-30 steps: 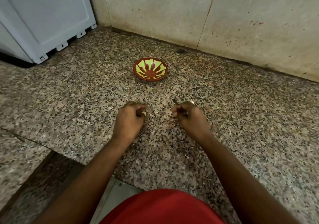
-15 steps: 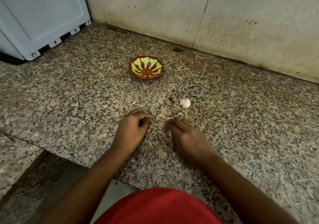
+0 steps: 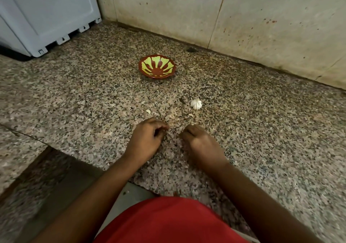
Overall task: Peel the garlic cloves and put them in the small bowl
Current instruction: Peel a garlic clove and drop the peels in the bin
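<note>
A small red bowl (image 3: 157, 67) with a yellow pattern stands on the speckled granite counter (image 3: 74, 96), and nothing shows inside it. A white garlic bulb (image 3: 196, 104) lies to its near right. One loose clove (image 3: 148, 111) lies just beyond my left hand (image 3: 148, 137). Another clove (image 3: 190, 115) lies just beyond my right hand (image 3: 200, 141). Both hands rest on the counter close together with fingers curled under, and nothing shows in either. Bits of papery skin lie scattered between the hands and the bulb.
A tiled wall (image 3: 243, 18) closes the back of the counter. A pale blue appliance (image 3: 46, 14) stands at the back left. The counter edge runs diagonally at the near left, with a lower ledge (image 3: 37, 177) below it. My red shirt (image 3: 168, 222) fills the bottom.
Both hands have drawn back towards me, uncovering the bulb and two loose cloves. My left hand no longer shows the clove it pinched. My right hand's fingers went from flat to curled.
</note>
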